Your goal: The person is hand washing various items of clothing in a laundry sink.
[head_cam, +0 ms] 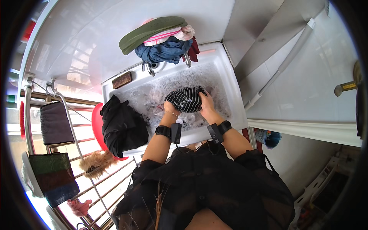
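Note:
Over the soapy water of a white sink (238, 106), my two hands grip a black-and-white striped cloth item (184, 99), perhaps a cap or garment, which bears some white writing. My left hand (171, 108) has its lower left edge, the fingers mostly tucked beneath the fabric. At the right edge, my right hand (207, 104) pinches it with the thumb on top. Foam and pale wet laundry (189, 118) lie in the water below. A heap of black fabric (123, 126) hangs over the sink's left rim.
A brown block (122, 80), perhaps soap, rests on the back-left rim. Blue cloth (165, 50) and a green item (152, 31) are piled above the metal taps (187, 59). A red basin (97, 119) stands left, near a railing with hanging cloths (54, 175). A grey pipe (280, 69) runs along the right wall.

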